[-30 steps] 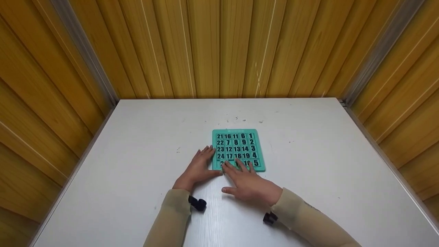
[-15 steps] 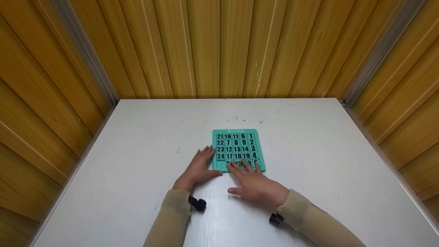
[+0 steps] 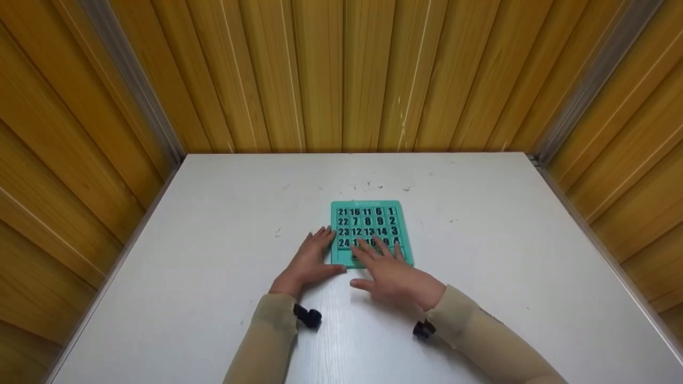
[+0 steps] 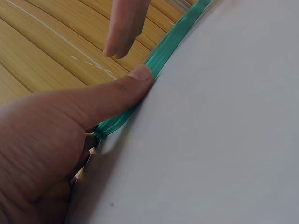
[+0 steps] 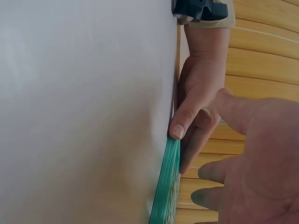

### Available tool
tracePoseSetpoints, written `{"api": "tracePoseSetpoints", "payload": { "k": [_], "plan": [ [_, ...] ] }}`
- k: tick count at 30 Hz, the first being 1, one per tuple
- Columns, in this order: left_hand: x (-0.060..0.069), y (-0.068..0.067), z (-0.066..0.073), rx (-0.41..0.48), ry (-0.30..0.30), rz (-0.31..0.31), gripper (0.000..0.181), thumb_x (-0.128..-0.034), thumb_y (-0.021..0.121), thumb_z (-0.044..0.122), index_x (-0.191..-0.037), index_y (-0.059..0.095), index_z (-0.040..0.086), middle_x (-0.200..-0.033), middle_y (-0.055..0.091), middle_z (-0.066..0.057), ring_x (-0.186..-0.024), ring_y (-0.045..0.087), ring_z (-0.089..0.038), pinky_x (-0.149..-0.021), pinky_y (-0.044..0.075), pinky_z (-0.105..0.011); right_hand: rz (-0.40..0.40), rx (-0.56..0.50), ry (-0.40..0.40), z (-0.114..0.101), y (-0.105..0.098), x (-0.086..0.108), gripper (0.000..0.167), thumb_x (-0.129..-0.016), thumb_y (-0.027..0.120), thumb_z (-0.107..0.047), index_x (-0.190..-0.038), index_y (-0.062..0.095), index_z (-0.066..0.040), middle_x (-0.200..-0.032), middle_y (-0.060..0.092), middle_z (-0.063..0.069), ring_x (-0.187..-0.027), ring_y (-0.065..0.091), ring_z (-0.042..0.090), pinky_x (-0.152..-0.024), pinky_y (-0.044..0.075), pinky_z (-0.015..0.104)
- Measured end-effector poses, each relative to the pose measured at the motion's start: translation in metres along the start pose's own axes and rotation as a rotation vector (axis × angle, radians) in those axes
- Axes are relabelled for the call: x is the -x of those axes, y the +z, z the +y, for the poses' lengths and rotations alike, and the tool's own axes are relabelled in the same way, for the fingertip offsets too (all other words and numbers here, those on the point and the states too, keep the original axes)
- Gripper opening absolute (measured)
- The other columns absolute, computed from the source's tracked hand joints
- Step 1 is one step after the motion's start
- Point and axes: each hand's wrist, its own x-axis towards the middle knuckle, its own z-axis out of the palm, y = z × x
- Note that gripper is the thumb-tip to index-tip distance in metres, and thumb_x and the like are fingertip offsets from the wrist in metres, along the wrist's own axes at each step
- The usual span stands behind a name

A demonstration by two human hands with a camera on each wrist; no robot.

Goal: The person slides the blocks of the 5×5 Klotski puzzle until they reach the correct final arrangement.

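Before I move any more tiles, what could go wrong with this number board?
The right hand partly covers several lower tiles, so a wrong one might get pushed.
The left hand braces only the left side and near edge, so a push rightward or away could slide the board across the table.

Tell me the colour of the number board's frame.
The frame is teal green; the head view shows it best.
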Motion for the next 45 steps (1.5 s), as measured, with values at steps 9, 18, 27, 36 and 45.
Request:
{"api": "tracePoseSetpoints", "payload": {
  "k": [9,18,27,36,45],
  "plan": [
    [0.0,0.0,0.0,-0.009,0.009,-0.002,0.097,-0.0829,0.084,0.043,-0.159,0.037,0.007,-0.169,0.032,-0.011,-0.161,0.02,-0.029,-0.135,0.01,-0.049,0.006,0.01,0.029,0.002,-0.001,-0.024,0.082,-0.101,0.047,-0.066,-0.166,0.018,-0.026,-0.176,0.001,0.005,-0.162,-0.003,0.04,-0.125,0.003,0.075],
    [-0.001,-0.001,-0.001,0.003,0.011,0.0,0.096,-0.0832,0.084,0.043,-0.159,0.037,0.008,-0.169,0.032,-0.012,-0.161,0.02,-0.03,-0.135,0.009,-0.05,0.004,0.039,0.03,0.005,0.003,-0.029,0.079,-0.101,0.044,-0.068,-0.166,0.019,-0.031,-0.176,-0.002,0.007,-0.161,-0.006,0.04,-0.125,0.002,0.076],
    [-0.001,-0.001,-0.002,0.006,0.026,-0.007,0.096,-0.0838,0.084,0.044,-0.159,0.037,0.007,-0.169,0.032,-0.013,-0.161,0.02,-0.03,-0.135,0.009,-0.05,-0.008,0.045,0.012,0.003,0.007,-0.017,0.078,-0.101,0.047,-0.066,-0.165,0.021,-0.03,-0.176,-0.001,0.007,-0.161,-0.006,0.04,-0.126,0.001,0.074],
    [0.0,-0.001,-0.002,-0.004,0.018,0.001,0.097,-0.0824,0.084,0.045,-0.159,0.038,0.008,-0.169,0.032,-0.011,-0.161,0.02,-0.029,-0.135,0.009,-0.049,-0.008,0.03,0.005,0.001,0.009,-0.01,0.076,-0.101,0.049,-0.064,-0.164,0.025,-0.031,-0.176,0.002,0.008,-0.162,-0.003,0.039,-0.126,0.003,0.074],
    [0.0,-0.001,-0.001,0.001,-0.005,-0.005,0.097,-0.0822,0.085,0.046,-0.159,0.038,0.01,-0.17,0.031,-0.008,-0.161,0.019,-0.027,-0.135,0.009,-0.048,-0.01,0.019,0.002,0.002,0.002,-0.01,0.072,-0.101,0.05,-0.063,-0.163,0.028,-0.034,-0.176,0.001,0.007,-0.162,-0.005,0.039,-0.126,0.001,0.074]
  ]
}}
